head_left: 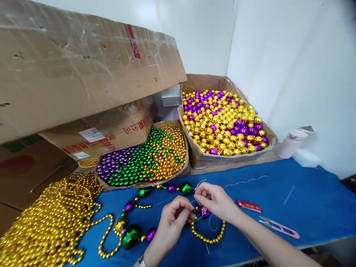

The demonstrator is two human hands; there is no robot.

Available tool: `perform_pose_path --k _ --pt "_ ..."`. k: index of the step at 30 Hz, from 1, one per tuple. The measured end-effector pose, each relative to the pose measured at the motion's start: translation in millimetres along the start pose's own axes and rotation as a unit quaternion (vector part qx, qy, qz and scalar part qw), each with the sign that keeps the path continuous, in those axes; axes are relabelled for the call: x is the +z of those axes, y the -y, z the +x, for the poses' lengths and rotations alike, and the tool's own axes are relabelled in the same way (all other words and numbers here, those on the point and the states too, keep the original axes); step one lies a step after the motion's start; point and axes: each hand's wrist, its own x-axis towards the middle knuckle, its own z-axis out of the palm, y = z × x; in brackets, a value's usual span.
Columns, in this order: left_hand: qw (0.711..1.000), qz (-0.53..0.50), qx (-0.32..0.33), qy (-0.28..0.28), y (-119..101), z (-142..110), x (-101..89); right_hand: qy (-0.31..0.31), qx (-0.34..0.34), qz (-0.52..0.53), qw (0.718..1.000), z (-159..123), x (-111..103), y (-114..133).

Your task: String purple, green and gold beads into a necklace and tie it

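A bead necklace (130, 222) of gold, green and purple beads lies in a loop on the blue table cloth (306, 200). My left hand (171, 222) pinches the strand near a green bead, fingers closed. My right hand (214, 200) is closed in a pinch on a thin white thread (244, 181) just above a purple bead (204, 212). A short run of small gold beads (207, 238) hangs in a curve below both hands.
A box of small purple, green and gold beads (144, 157) and a box of larger gold and purple beads (222, 120) stand behind. A heap of gold bead strings (50, 218) lies left. Pink thread snips (279, 227) and a red packet (249, 205) lie right.
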Motion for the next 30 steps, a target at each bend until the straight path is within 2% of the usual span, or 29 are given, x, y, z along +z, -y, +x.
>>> perform_pose_path --k 6,11,16,18,20,21,24,26,27,28,30 --pt "0.991 0.123 0.055 -0.004 -7.7 -0.5 0.4 0.007 -0.067 -0.131 0.989 -9.6 -10.9 13.1" --pt "0.971 0.218 0.095 -0.017 -13.0 -1.7 3.5 0.015 -0.078 -0.139 0.987 -11.5 -12.4 18.0" --pt "0.972 0.211 0.100 -0.033 -11.4 2.7 8.4 0.014 -0.085 -0.124 0.989 -8.8 -9.9 26.6" --pt "0.989 0.134 0.053 -0.041 -10.0 4.5 6.1 0.013 -0.088 -0.114 0.990 -9.1 -15.5 28.0" --pt "0.999 -0.004 -0.009 -0.042 -8.6 4.7 1.1 0.006 -0.083 -0.097 0.992 -11.5 -25.9 26.3" --pt "0.995 -0.080 -0.036 -0.044 -7.7 4.0 -2.0 0.000 -0.076 -0.085 0.993 -13.6 -31.6 24.1" --pt "0.956 -0.280 -0.071 -0.055 -3.7 0.7 -10.2 -0.020 -0.036 -0.027 0.999 -23.3 -41.3 14.4" --pt "0.919 -0.383 -0.072 -0.057 -0.1 -0.2 -12.2 -0.029 -0.005 0.028 0.999 -31.1 -36.5 7.6" --pt "0.901 -0.425 -0.071 -0.057 1.6 0.1 -11.8 -0.037 0.018 0.089 0.995 -34.8 -31.0 4.7" --pt "0.884 -0.458 -0.070 -0.060 3.0 1.0 -10.5 -0.048 0.046 0.179 0.982 -38.0 -24.4 2.4" --pt "0.861 -0.498 -0.066 -0.076 4.4 4.1 -6.5 -0.072 0.099 0.380 0.917 -42.6 -11.7 -0.1"
